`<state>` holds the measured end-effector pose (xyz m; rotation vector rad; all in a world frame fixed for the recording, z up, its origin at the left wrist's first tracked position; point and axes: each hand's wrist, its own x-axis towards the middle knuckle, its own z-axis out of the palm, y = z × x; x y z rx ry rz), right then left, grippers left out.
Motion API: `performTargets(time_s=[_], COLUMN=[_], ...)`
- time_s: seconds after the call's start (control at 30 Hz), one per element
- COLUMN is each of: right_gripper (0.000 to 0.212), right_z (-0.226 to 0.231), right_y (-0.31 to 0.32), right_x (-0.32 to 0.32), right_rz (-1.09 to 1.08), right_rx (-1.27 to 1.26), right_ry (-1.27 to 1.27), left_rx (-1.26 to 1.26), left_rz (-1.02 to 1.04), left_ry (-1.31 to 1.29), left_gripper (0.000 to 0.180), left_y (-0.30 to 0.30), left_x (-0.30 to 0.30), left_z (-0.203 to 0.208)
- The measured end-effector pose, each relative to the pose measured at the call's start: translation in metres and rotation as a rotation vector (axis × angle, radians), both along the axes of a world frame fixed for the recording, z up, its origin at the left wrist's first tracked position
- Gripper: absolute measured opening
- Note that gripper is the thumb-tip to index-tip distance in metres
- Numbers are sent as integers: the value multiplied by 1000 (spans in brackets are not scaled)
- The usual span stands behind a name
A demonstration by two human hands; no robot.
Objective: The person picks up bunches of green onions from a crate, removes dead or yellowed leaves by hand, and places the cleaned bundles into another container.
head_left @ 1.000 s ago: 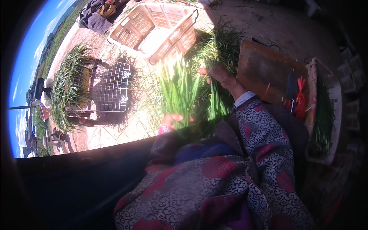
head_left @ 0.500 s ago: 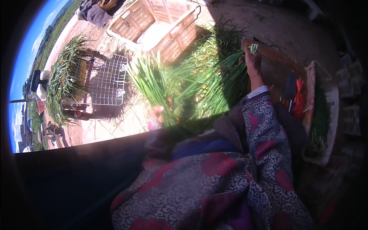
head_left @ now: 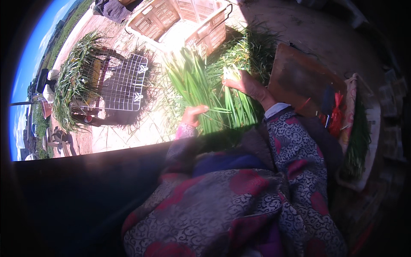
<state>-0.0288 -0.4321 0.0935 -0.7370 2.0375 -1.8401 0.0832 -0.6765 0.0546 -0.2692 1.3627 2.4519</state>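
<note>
My right hand (head_left: pixel 251 87) is closed round a bunch of garlic chives (head_left: pixel 241 107), just below its pale cut ends, with the long green blades hanging toward me. To its left, my left hand (head_left: pixel 195 115) is closed at the lower part of a larger sunlit bunch (head_left: pixel 188 79), whose pale ends point away from me. A few blades cross from the left fingertips toward the right bunch. Part of the left hand's grip is hidden among the leaves. Loose green leaves (head_left: pixel 261 45) lie heaped behind and beneath both bunches.
A plastic crate (head_left: pixel 212 36) stands at the far side. Leaves drape a white wire rack (head_left: pixel 122 81) on the left. To the right are a brown board (head_left: pixel 295 68), red ties (head_left: pixel 336 113) and a pale crate (head_left: pixel 373 128) holding more greens. A dark edge (head_left: pixel 85 180) runs along the near left.
My right hand has swung left and nearer, bringing its bunch beside the left one. My left hand has shifted slightly right and up in the picture.
</note>
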Motion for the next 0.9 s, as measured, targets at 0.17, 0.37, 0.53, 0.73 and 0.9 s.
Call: performTargets(time_s=[0.17,0.37,0.53,0.73,0.9], right_gripper=[24,29,29,24,19], right_z=[0,20,26,22,7], right_y=[-8,35,46,-7,-16], right_x=[8,-4,-18,-7,-11], right_rz=[285,152,-316,-264,-127], right_rx=[18,5,-361,-230,-278], right_ry=[47,-390,-595,-432,-451], left_rx=[65,178,361,311,316], left_rz=[72,39,-185,-283,-501], left_ry=[4,-91,-111,-94,-37], left_gripper=[61,34,59,55,68], left_y=[2,-39,-21,-13,-19], left_x=[4,16,17,29,15], left_z=[5,-27,4,9,-13])
